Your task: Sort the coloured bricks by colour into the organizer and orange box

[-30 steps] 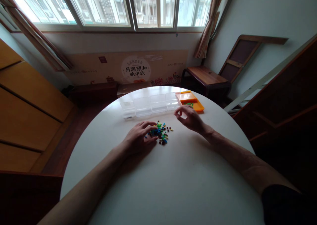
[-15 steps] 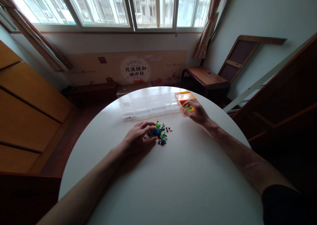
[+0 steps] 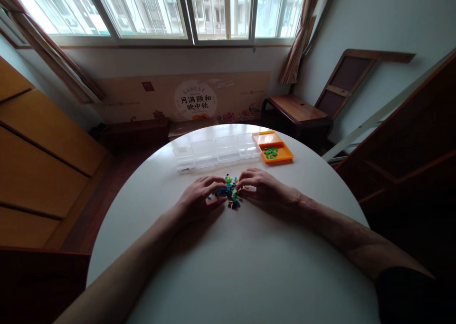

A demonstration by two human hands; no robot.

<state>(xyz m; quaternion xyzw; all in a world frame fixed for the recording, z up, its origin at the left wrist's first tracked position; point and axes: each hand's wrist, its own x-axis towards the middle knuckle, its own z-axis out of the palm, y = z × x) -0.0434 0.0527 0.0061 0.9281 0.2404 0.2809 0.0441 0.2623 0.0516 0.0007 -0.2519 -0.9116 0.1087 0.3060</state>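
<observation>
A loose pile of small building bricks [image 3: 232, 194] in blue, green, brown and yellow lies on the white round table [image 3: 235, 267]. My left hand [image 3: 199, 195] rests at the pile's left side, thumb and fingers apart around its edge. From the right, my right hand [image 3: 257, 185] reaches to the pile with curved fingers apart, the tips among the bricks; nothing shows held in it. Farther back sits an orange box [image 3: 284, 158], its lid open, with several green bricks [image 3: 270, 153] inside.
A row of clear plastic boxes [image 3: 204, 160] stands left of the orange box, along the table's back. Beyond the table are a wooden stool [image 3: 297, 108] on the right and a printed cardboard panel [image 3: 149, 100] below the window.
My right hand has moved from the orange box leftward and nearer to the brick pile, uncovering the green bricks in the box. My left hand stays in place.
</observation>
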